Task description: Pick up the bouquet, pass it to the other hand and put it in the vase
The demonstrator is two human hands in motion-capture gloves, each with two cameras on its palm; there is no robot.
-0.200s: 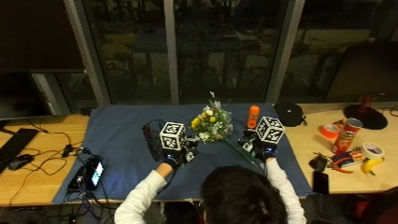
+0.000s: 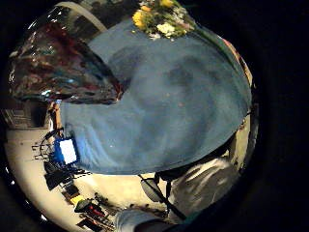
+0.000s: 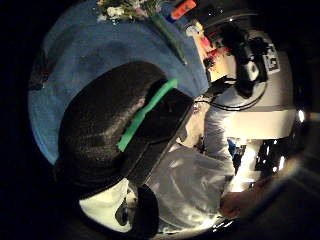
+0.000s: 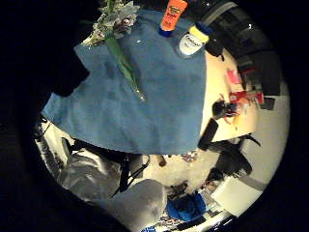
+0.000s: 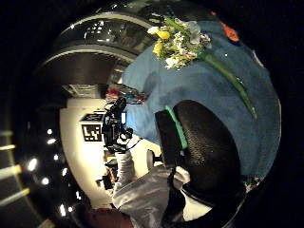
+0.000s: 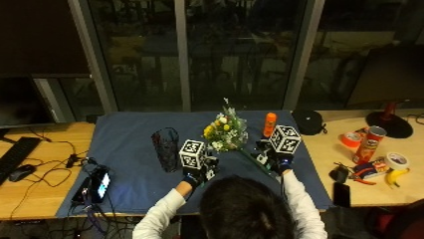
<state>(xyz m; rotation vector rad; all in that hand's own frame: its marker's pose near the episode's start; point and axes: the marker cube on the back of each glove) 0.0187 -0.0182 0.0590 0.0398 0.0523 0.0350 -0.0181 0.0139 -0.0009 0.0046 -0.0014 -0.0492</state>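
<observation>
The bouquet [image 6: 224,132] of yellow and white flowers lies on the blue cloth [image 6: 132,134], its green stems [image 6: 255,162] running toward the person's right. A dark glass vase [image 6: 165,148] stands upright to the left of the flowers. My left hand [image 6: 195,173] hovers between vase and bouquet and holds nothing. My right hand [image 6: 279,160] is over the stem ends, also holding nothing. The palm views show the bouquet [image 4: 113,21] lying free on the cloth, apart from both hands, and the vase [image 2: 58,63] close to the left palm.
An orange bottle [image 6: 269,124] stands just behind the right hand, with a white bottle [image 4: 193,41] lying beside it. A lit phone [image 6: 99,183] lies at the cloth's left front corner. A crisps can [image 6: 372,144], tape rolls and a banana [image 6: 394,178] sit on the right.
</observation>
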